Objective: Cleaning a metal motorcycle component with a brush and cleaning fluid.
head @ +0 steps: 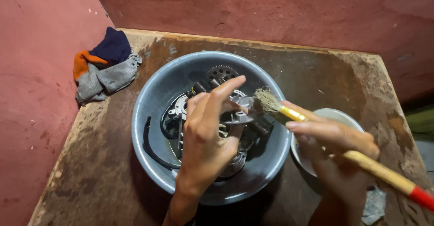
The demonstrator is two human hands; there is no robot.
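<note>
A grey-blue round basin (149,99) sits on a worn wooden table and holds dark metal engine parts (178,110), among them a toothed gear (221,72) and a black cable (151,147). My left hand (205,135) grips a light grey metal part (242,113) over the basin, index finger stretched out. My right hand (334,147) holds a paintbrush with a wooden handle (375,167) and a red end. Its worn bristles (267,100) touch the grey part just above the basin's right rim.
A small white bowl (337,115) stands right of the basin, partly hidden by my right hand. A crumpled grey, orange and navy cloth (105,65) lies at the table's back left corner. Red walls (40,72) close in behind and on the left. A rag scrap (374,203) lies front right.
</note>
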